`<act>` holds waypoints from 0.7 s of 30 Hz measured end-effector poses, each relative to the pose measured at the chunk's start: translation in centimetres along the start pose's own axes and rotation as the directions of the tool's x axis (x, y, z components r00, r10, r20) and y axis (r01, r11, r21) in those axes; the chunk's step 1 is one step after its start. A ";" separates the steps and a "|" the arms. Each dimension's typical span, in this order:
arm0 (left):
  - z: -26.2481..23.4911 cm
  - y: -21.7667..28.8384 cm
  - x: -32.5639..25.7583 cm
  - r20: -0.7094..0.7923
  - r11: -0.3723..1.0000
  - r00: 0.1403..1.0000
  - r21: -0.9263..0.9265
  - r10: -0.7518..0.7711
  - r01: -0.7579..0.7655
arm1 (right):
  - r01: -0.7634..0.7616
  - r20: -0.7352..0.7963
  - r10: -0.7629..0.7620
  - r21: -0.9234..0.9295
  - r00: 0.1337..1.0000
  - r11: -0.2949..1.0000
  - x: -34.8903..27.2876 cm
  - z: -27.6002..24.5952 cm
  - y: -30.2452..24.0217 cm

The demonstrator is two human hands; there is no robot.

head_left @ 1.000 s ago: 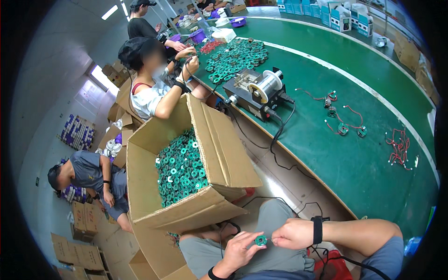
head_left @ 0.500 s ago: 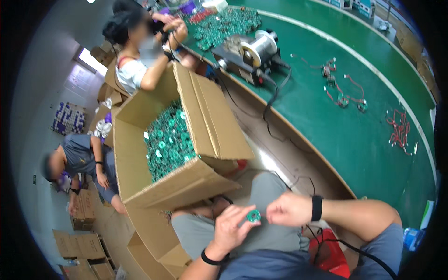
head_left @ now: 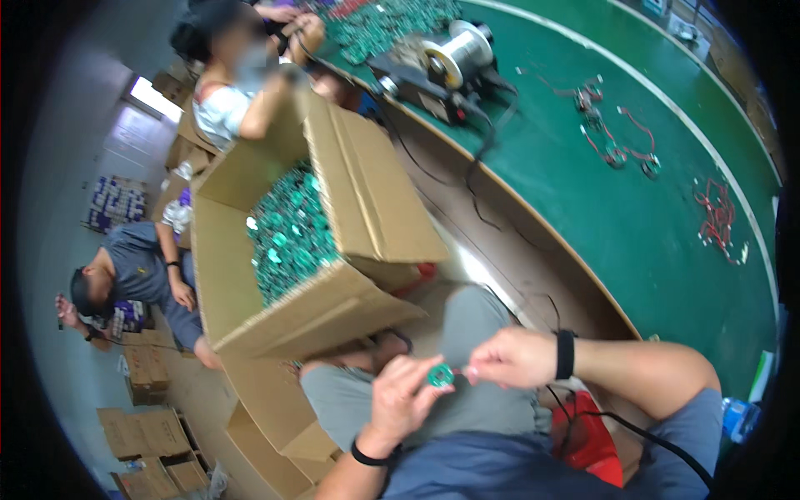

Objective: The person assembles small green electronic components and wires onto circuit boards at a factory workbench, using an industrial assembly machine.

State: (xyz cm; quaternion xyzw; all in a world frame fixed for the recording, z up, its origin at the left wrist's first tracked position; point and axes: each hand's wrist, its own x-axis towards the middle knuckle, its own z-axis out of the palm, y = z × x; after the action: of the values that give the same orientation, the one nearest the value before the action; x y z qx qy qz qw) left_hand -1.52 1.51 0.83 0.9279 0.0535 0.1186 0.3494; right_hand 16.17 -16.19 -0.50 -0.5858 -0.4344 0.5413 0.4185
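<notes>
Over my lap, my left hand (head_left: 402, 402) pinches a small round green circuit board (head_left: 440, 376) with a hole in its middle between thumb and fingers. Just to the right, my right hand (head_left: 515, 358) is closed in a pinch close to the board's edge. A thin reddish strand, like a wire, shows between its fingertips and the board; its ends are too small to make out. A large open cardboard box (head_left: 367, 183) stands in front of me to the left, holding a heap of similar green boards (head_left: 292, 233).
The green table (head_left: 550, 208) on the right carries a black device with a solder wire spool (head_left: 458, 57), boards with red wires (head_left: 615, 154), a red wire bundle (head_left: 717, 218) and a board pile (head_left: 387, 29). A co-worker (head_left: 237, 83) sits beyond the box; another (head_left: 137, 267) is far left.
My right fingers have shifted from a tighter curl to a pinch beside the board. The view has moved slightly. The co-worker at far left has raised a hand.
</notes>
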 end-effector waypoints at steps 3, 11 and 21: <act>0.4 0.0 -0.1 0.037 1.000 0.999 -0.006 -0.012 0.013 | 0.012 -0.087 -0.016 -0.048 0.996 0.999 -0.5 0.0 -0.3; 0.7 0.9 1.1 -0.001 0.998 1.000 -0.065 0.011 -0.011 | -0.007 -0.172 0.009 0.013 0.985 1.000 -0.4 0.2 0.0; 0.2 0.8 0.9 0.017 0.996 0.999 -0.073 -0.047 0.049 | -0.004 -0.102 -0.003 -0.075 0.995 0.997 -0.6 -0.4 -1.6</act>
State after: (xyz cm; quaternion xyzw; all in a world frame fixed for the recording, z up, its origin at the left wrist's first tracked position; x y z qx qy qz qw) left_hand -0.53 0.96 1.36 0.9137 0.0688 0.1051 0.3865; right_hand 16.48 -16.37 1.24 -0.6282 -0.4322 0.4940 0.4178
